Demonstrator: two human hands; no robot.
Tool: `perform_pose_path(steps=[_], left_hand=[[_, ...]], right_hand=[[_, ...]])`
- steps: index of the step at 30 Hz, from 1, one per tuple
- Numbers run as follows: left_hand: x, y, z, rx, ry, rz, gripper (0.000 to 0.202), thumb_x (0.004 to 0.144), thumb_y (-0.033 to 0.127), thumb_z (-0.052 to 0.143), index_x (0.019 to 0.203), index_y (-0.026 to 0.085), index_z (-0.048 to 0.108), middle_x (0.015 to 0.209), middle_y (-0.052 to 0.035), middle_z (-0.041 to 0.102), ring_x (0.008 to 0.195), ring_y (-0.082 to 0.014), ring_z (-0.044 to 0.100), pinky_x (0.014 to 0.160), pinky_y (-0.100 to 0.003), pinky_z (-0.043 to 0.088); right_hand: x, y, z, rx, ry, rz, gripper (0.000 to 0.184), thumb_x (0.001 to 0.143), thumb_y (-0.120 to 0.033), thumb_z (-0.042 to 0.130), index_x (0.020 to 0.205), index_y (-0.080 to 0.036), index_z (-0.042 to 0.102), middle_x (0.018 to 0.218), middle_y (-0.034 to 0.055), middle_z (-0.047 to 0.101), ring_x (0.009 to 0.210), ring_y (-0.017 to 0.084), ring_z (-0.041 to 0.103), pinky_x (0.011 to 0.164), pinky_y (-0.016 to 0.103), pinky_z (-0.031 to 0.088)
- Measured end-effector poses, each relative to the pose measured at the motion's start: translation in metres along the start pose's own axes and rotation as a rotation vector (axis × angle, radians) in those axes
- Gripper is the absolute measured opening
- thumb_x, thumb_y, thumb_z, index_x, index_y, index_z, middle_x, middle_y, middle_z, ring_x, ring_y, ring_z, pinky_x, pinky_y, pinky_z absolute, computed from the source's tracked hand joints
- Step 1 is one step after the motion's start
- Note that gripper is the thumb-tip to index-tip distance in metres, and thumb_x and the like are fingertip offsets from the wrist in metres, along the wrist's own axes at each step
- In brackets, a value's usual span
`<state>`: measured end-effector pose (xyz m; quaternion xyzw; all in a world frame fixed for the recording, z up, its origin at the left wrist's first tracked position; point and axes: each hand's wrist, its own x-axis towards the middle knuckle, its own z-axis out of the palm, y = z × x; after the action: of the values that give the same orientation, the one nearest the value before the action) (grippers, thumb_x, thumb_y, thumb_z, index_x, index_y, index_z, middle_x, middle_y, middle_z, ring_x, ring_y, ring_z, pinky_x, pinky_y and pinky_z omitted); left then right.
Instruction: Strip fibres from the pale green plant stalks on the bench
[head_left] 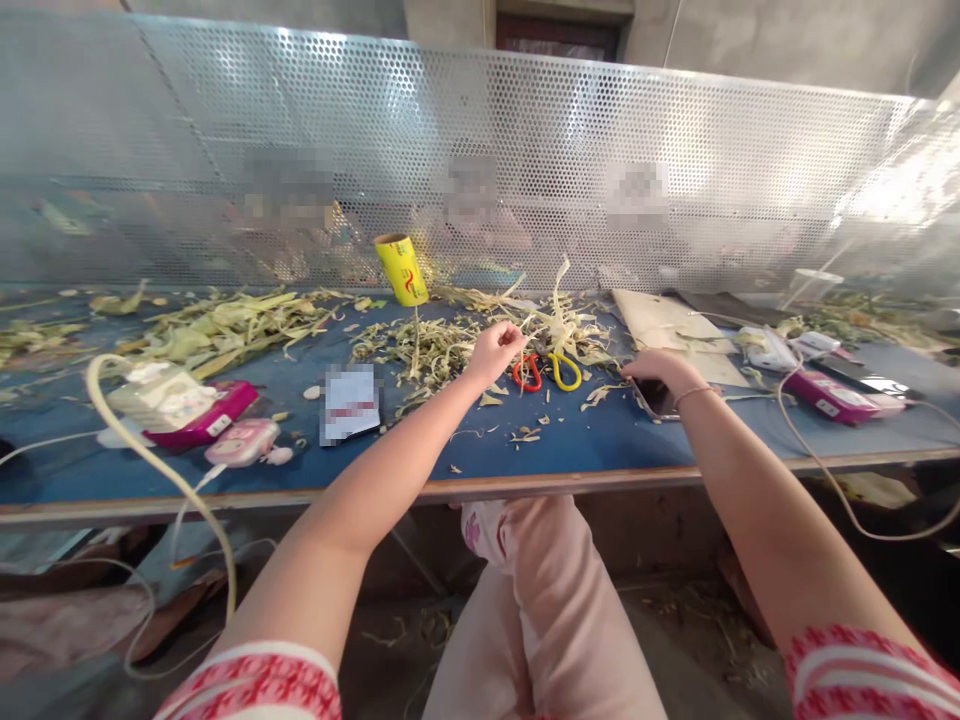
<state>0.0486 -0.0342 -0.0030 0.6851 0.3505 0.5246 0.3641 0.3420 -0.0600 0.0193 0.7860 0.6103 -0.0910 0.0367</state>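
Note:
My left hand (498, 352) is closed, fingertips pinched together, over a heap of dried, pale green plant strips (420, 350). Whatever it holds is too small to make out. A red loop handle (527, 373) and a yellow loop handle (565, 371), like those of scissors, lie just right of it, with the blades hidden among the scraps. At the right, my right hand (666, 370) grips the far edge of a dark-screened phone (654, 397) near the table's front. A curled pale strip (561, 310) stands up from the heap.
A yellow printed tube (401, 270) tilts behind the heap. A perforated metal screen (525, 170) closes off the blue table's (420, 455) back. Another phone (351, 405), magenta boxes (202, 412), cables and brown cardboard (675, 330) lie around; a plastic cup (812, 285) stands far right.

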Motion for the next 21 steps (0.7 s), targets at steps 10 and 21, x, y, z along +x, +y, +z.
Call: perform_pose_path(steps=[10, 21], left_hand=[[0.004, -0.005, -0.006, -0.013, 0.02, 0.003, 0.012, 0.074, 0.022, 0.063, 0.07, 0.017, 0.054, 0.061, 0.0032, 0.052, 0.058, -0.0098, 0.05, 0.063, -0.025, 0.041], [0.01, -0.014, -0.011, -0.188, 0.073, -0.038, 0.011, 0.074, 0.023, 0.063, 0.07, 0.016, 0.055, 0.059, 0.0041, 0.052, 0.057, -0.0081, 0.049, 0.063, -0.023, 0.043]], right_hand=[[-0.01, -0.011, -0.015, 0.103, 0.144, 0.047, 0.039, 0.07, -0.028, 0.064, 0.104, -0.009, 0.067, 0.098, 0.0192, 0.069, 0.094, 0.031, 0.065, 0.082, 0.042, 0.051], [-0.012, -0.154, 0.003, 0.765, 0.561, -0.905, 0.051, 0.067, -0.005, 0.046, 0.114, -0.019, 0.059, 0.109, 0.0095, 0.06, 0.102, 0.022, 0.056, 0.091, 0.04, 0.047]])
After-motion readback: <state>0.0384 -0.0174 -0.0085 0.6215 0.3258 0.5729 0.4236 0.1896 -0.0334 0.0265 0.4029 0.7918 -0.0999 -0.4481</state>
